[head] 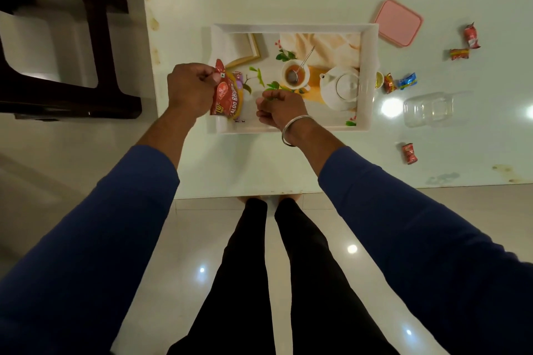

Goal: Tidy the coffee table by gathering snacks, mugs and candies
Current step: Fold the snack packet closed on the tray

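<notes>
Left hand pinches the snack packet over the tray; right hand curled, empty — loose candies lie rightward, nearer it.

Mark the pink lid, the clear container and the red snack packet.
pink lid (399, 22): head view, centre of its top.
clear container (429, 109): head view, middle of its body.
red snack packet (226, 95): head view, printed front.

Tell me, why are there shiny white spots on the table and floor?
Head view: lamp glare bounces off the glossy table, brightest beside the clear container; smaller glints dot the polished floor. The wide lens also bends the table's edges.
</notes>
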